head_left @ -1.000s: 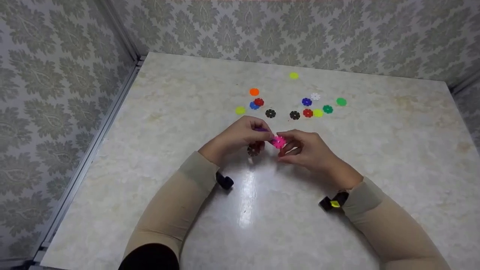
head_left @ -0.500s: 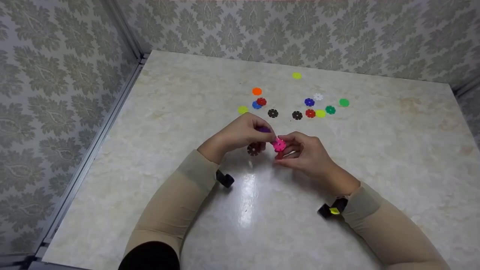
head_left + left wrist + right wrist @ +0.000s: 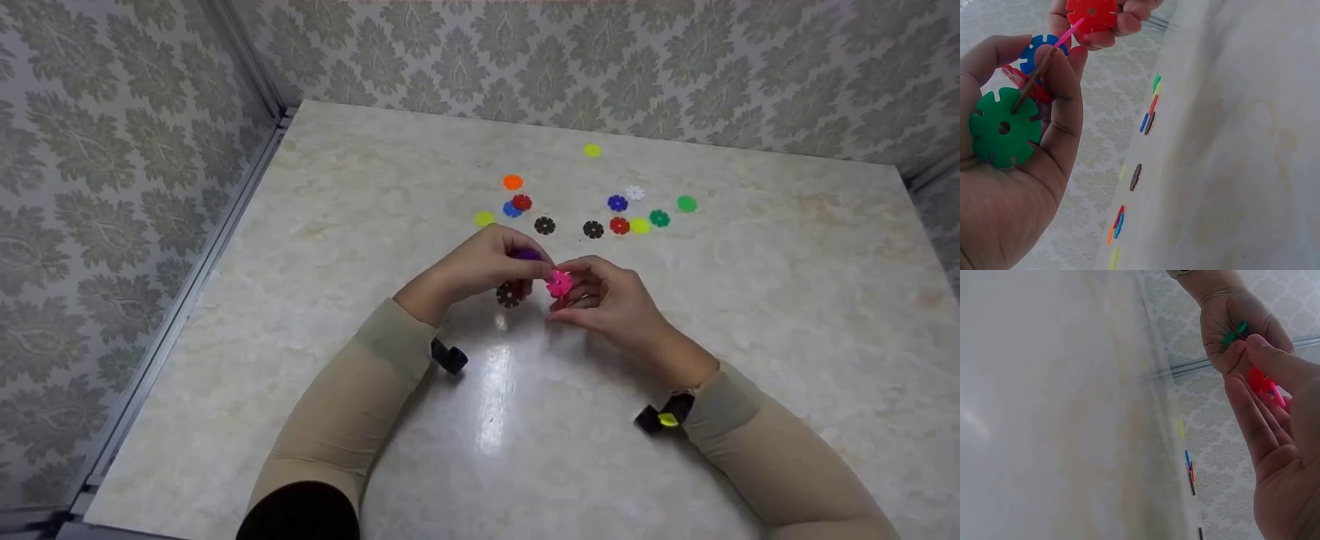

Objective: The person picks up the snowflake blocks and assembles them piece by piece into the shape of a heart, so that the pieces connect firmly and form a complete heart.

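My left hand (image 3: 491, 262) pinches a joined cluster of notched plastic discs between thumb and fingers. In the left wrist view, the cluster shows a green disc (image 3: 988, 132), a brown disc (image 3: 1030, 84) edge-on, a blue disc (image 3: 1030, 55) and a small red disc (image 3: 1013, 73). A purple piece (image 3: 527, 255) peeks out between the fingers in the head view. Close beside it, my right hand (image 3: 619, 304) has curled fingers around a red disc (image 3: 1103, 22) and a pink disc (image 3: 559, 283). The pink disc lies between both hands; its exact joints are hidden by fingers.
Loose discs lie flat on the table beyond the hands, among them an orange disc (image 3: 513, 182), a white disc (image 3: 634, 193), a green disc (image 3: 687, 204) and a brown disc (image 3: 544, 225). Patterned walls (image 3: 540, 67) border the marbled table (image 3: 337, 187) behind and at left.
Both hands stay together around the discs. The right fingers shift slightly around the pink disc, and a red piece seen below it half a second ago is now mostly covered.
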`<state>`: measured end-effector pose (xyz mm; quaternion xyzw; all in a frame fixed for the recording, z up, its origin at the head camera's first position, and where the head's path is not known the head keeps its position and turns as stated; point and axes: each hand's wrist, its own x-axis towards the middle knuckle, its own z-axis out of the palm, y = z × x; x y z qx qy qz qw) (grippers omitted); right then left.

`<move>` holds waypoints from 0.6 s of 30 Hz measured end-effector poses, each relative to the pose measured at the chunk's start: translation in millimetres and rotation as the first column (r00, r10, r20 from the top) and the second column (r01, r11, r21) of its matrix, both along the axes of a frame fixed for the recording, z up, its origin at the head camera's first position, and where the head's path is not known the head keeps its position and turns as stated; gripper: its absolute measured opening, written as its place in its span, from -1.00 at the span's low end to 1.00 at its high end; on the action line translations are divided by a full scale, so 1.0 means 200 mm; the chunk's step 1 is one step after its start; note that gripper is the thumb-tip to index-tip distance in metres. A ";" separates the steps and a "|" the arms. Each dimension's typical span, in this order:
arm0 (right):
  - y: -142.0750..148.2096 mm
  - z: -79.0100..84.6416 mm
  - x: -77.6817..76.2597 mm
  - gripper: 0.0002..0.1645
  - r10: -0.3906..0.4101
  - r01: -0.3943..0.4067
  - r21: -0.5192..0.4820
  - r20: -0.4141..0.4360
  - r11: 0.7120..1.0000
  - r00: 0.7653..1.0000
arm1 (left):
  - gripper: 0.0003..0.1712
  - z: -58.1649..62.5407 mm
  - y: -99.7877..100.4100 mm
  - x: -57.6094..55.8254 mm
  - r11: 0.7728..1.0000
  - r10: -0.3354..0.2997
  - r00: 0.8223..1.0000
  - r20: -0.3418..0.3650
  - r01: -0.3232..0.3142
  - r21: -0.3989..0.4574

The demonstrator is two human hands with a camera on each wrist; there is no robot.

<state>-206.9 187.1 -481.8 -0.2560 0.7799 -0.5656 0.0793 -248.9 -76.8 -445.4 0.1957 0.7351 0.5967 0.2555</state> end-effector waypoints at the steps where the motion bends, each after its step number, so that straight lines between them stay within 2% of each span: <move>1: 0.00 0.00 0.00 -0.26 0.004 -0.003 -0.001 0.016 1.000 1.000 | -0.82 0.00 0.00 0.00 1.000 0.002 1.000 -0.002 -0.002 0.000; 7: 0.00 0.00 -0.01 -0.17 0.022 -0.022 0.012 0.073 1.000 0.997 | -0.82 0.01 -0.01 0.00 1.000 -0.011 1.000 0.003 0.011 -0.003; 12: 0.00 0.00 -0.02 -0.10 0.024 -0.028 0.046 0.076 0.999 0.997 | -0.81 0.00 -0.02 0.00 1.000 -0.016 1.000 0.007 0.016 -0.006; 18: 0.02 -0.01 -0.04 0.06 0.062 -0.072 0.114 0.091 0.991 0.994 | -0.80 0.00 -0.02 -0.01 1.000 -0.024 1.000 0.000 0.024 -0.020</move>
